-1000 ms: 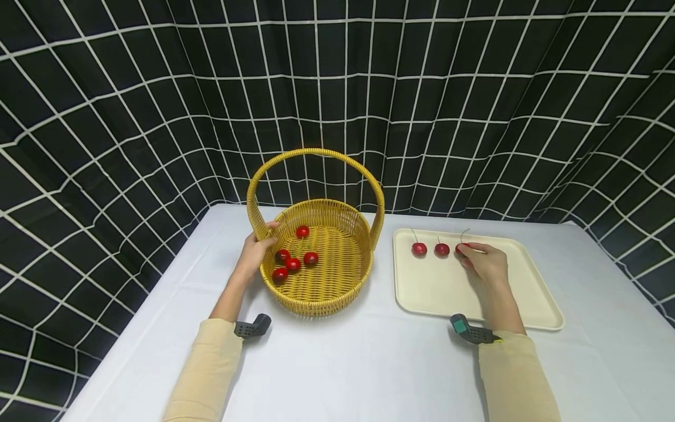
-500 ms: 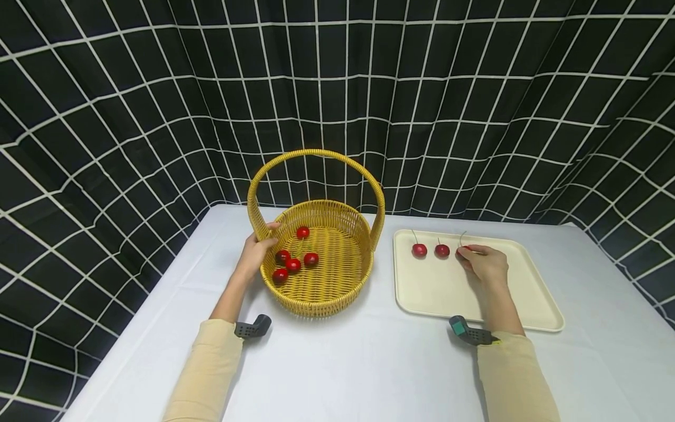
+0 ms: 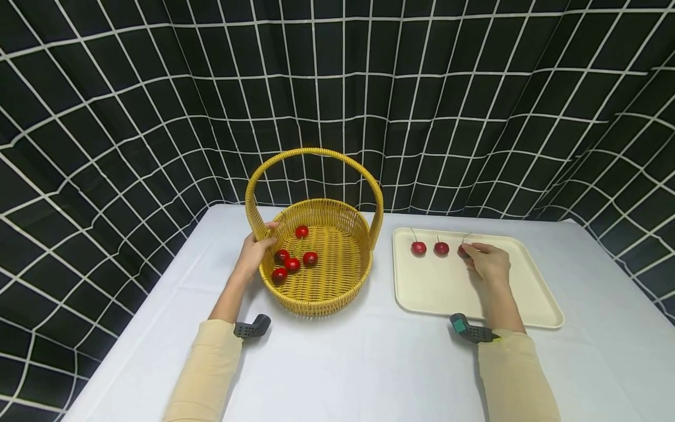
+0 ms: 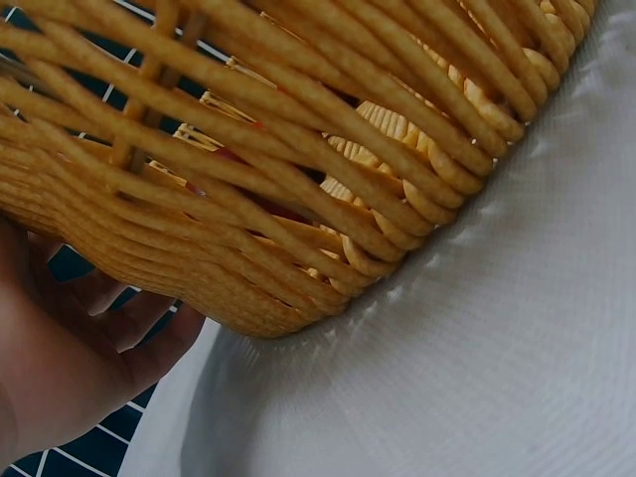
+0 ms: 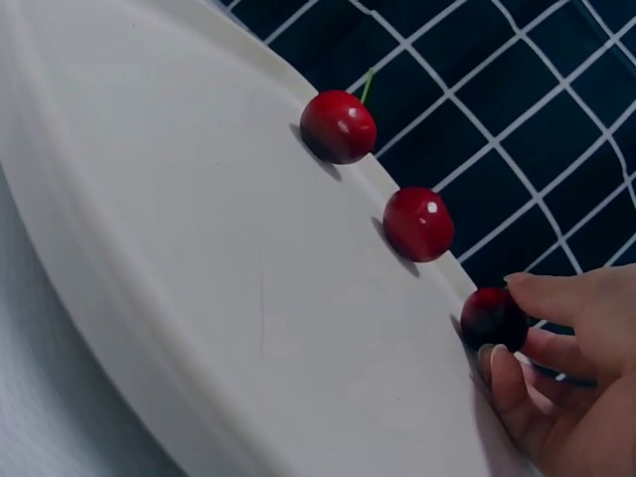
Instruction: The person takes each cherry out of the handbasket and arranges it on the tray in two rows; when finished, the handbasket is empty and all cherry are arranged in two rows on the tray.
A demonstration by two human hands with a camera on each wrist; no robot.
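Note:
My left hand (image 3: 254, 252) grips the left side of a yellow woven basket (image 3: 337, 305) at the foot of its arched handle. In the left wrist view, the fingers (image 4: 159, 343) lie behind the basket wall (image 4: 229, 248). Several red cherries (image 3: 310, 258) lie inside, toward the left. Over on the cream tray (image 3: 432, 293), my right hand (image 3: 490, 264) pinches a cherry (image 5: 493, 320) between thumb and fingertips; the hand partly covers it in the head view. Two more cherries with stems, one at the left (image 3: 419, 248) and one in the middle (image 3: 441, 248), sit in line beside it.
A white cloth (image 3: 343, 375) covers the table under basket and tray. Black fabric with a white grid (image 3: 348, 94) hangs behind and at both sides. The basket's tall handle (image 3: 316, 151) arches above its opening.
The right hand and the cherry in it have shifted very slightly on the tray, and the cherry's stem leans further right. The left hand and basket keep their place.

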